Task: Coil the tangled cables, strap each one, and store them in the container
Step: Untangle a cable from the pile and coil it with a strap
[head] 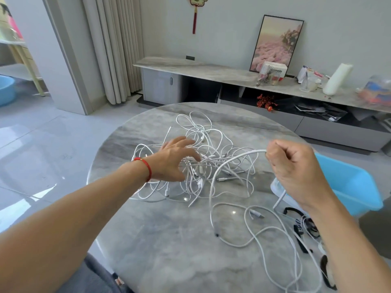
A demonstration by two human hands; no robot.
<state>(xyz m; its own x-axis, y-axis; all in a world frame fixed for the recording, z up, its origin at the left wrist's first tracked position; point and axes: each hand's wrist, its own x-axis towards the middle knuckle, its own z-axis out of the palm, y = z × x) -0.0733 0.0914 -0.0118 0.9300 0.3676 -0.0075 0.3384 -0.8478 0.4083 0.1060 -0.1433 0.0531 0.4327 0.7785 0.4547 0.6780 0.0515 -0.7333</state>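
Observation:
A tangle of several white cables [213,149] lies in the middle of the round grey marble table [165,240]. My left hand [175,157], a red band on its wrist, rests spread on the left side of the tangle with fingers apart. My right hand [294,170] is raised to the right of the pile, fist closed on one white cable [237,157] that runs taut from the tangle into it. More of that white cable loops loosely on the table near me [254,229]. A blue plastic container [355,187] stands at the table's right edge, partly behind my right hand.
Black straps [304,231] lie on the table by my right forearm. Behind the table runs a low TV cabinet [211,70] with a framed picture, boxes and a white roll. A curtain and a doorway are at the left.

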